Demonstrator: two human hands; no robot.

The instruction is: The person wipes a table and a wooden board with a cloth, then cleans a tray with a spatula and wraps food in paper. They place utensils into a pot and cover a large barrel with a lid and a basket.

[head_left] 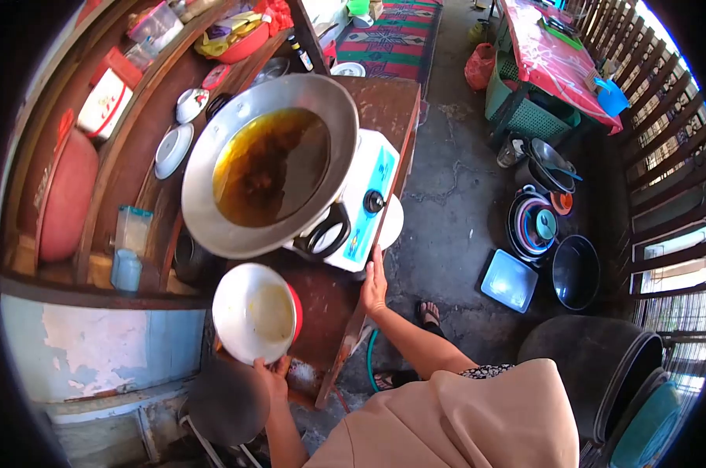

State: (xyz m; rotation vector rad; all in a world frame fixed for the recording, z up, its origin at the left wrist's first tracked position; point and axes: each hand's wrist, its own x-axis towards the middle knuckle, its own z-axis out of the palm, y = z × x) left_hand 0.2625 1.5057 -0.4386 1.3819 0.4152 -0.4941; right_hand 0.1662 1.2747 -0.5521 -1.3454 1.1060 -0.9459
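A large metal wok with brown oil in it rests on a white stove that has a blue panel and a black knob. Below the wok, a white bowl with a red outside holds a little pale residue. My left hand grips the bowl's near rim, thumb and fingers pressed on it. My right hand lies with fingers stretched against the table's edge, just below the stove's corner, holding nothing.
Wooden shelves with dishes stand at the left. On the floor at the right are stacked basins, a tray and large dark pots. A green hose lies near the feet. A red-covered table stands farther back.
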